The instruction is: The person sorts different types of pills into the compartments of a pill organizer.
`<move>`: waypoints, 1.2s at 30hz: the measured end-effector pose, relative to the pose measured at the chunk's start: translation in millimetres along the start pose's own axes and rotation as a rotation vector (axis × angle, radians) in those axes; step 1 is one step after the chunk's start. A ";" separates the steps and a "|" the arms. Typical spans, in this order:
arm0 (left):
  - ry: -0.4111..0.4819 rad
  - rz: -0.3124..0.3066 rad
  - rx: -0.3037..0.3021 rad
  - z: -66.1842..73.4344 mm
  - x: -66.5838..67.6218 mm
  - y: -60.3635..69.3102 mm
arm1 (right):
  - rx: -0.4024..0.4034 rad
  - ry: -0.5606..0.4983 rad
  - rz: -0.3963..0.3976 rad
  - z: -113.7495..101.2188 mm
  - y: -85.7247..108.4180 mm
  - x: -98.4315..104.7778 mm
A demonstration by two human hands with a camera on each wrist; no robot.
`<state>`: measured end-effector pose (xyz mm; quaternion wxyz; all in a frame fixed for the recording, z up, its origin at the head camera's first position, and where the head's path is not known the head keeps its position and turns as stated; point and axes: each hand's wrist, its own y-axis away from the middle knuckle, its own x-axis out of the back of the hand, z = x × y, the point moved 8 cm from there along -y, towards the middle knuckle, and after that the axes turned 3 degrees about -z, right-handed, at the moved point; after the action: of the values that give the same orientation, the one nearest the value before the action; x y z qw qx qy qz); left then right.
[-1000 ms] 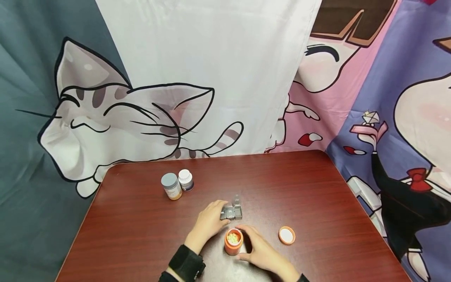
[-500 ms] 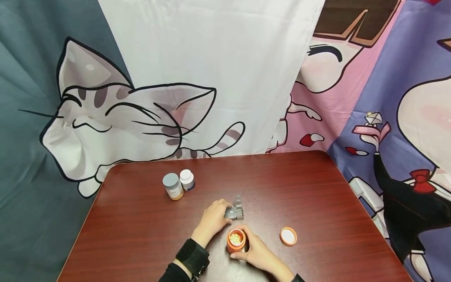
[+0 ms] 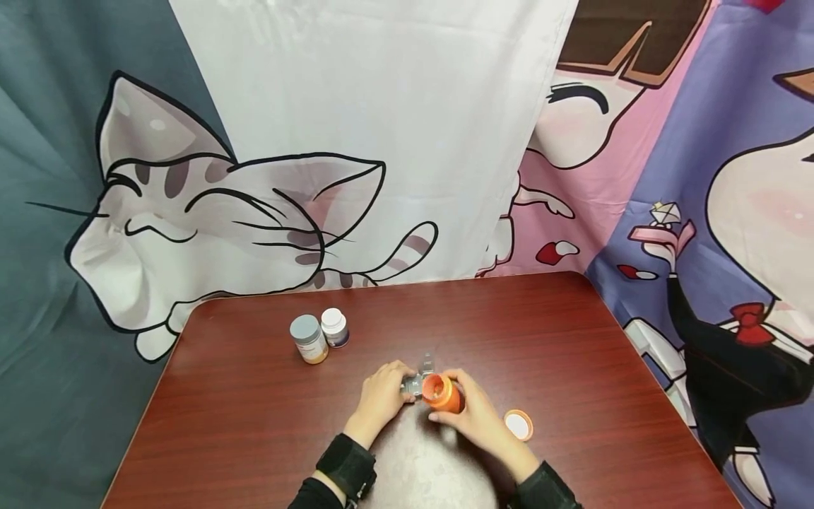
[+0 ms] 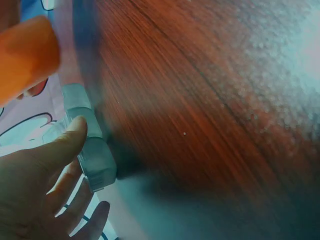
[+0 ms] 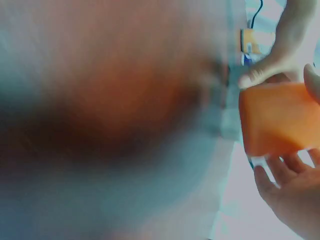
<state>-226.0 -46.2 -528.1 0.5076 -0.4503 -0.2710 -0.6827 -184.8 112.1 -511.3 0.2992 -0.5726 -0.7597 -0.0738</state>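
Observation:
My left hand holds a small translucent grey pill organizer on the table, thumb along its near side. In the left wrist view several compartments of the organizer show in a row. One lid stands up at its right end. My right hand grips an orange pill bottle, open and tilted with its mouth towards the organizer. The bottle hides part of the organizer. Few pills can be made out inside its mouth. Right of that hand, the orange-rimmed cap lies with its white inside up.
A grey-lidded bottle and a smaller white-capped bottle stand close together at the back left of the brown table. Behind the table hangs a printed cloth.
My right hand has taken hold of the orange bottle, lifted it off the table and tilted it beside the organizer. My left hand has shifted slightly and still holds the organizer.

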 end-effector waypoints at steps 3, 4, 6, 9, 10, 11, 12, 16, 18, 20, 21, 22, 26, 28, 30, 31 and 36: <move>0.006 0.002 0.008 -2.1 0.5 0.5 | 0.070 0.139 0.063 -4.7 -14.5 14.6; 0.006 0.005 0.004 -2.0 0.8 0.6 | 0.088 0.186 0.077 -5.7 -18.4 18.4; 0.016 0.006 0.002 -2.2 0.9 0.9 | 0.114 0.264 0.092 -6.6 -24.3 24.2; 0.023 0.009 -0.003 -2.7 0.7 1.1 | 0.133 0.359 0.092 -4.9 -30.6 28.9; 0.024 0.009 -0.003 -2.9 0.4 0.9 | 0.133 0.378 0.088 -3.5 -32.0 30.0; 0.027 0.008 0.001 -3.1 0.4 1.0 | 0.128 0.395 0.083 -1.7 -33.2 31.1; 0.026 0.008 0.001 -3.1 0.4 1.1 | 0.123 0.410 0.080 0.0 -34.0 32.0; 0.026 0.009 0.008 -2.8 0.8 1.6 | 0.106 0.462 0.062 6.6 -35.4 34.4; 0.025 0.010 0.010 -2.7 0.8 2.1 | 0.107 0.493 0.053 9.2 -35.1 34.3; 0.024 0.012 0.013 -2.8 0.7 2.6 | 0.110 0.531 0.041 12.1 -34.9 33.0; 0.027 0.014 0.013 -2.9 0.8 2.9 | 0.113 0.546 0.035 13.0 -34.8 32.2; 0.029 0.016 0.013 -2.8 0.7 2.8 | 0.114 0.563 0.027 14.2 -34.7 31.7; 0.037 0.021 0.013 -3.1 0.4 2.7 | 0.138 0.624 0.005 16.0 -34.9 29.1; 0.037 0.022 0.013 -3.3 0.0 2.6 | 0.161 0.659 0.002 15.3 -34.9 27.8; 0.033 0.023 0.011 -3.4 -0.2 2.7 | 0.179 0.689 0.000 14.0 -34.9 26.9; 0.031 0.023 0.010 -3.3 -0.1 2.7 | 0.186 0.699 -0.001 13.3 -34.8 26.5; 0.033 0.015 0.016 -3.5 0.3 3.3 | 0.207 0.742 -0.017 10.2 -34.7 23.8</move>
<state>-224.0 -50.3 -529.8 0.5206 -0.4370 -0.2649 -0.6840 -224.2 124.8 -498.8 0.6094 -0.4674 -0.6079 -0.2015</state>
